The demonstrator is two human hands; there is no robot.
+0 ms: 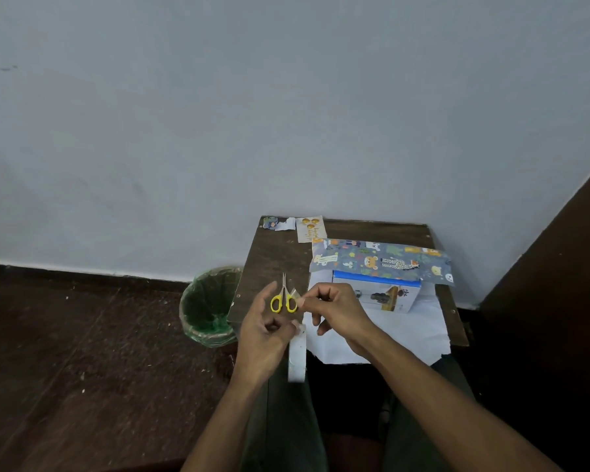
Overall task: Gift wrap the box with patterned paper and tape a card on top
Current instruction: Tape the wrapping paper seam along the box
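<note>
Both hands working a tape strip
Left hand (264,330) is gripping the tape roll (297,357) (partly hidden); right hand (334,310) is pinching its clear strip (293,296).

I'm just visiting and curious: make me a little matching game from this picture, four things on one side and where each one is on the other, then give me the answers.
Things
1. scissors
2. box
3. card
4. bin

Places
A. on the floor, left of the table
B. far edge of the table, near the wall
C. on the white underside of the patterned paper
D. on the table, just beyond the two hands

Pairs: 1-D, 2-C, 3-B, 4-A
</note>
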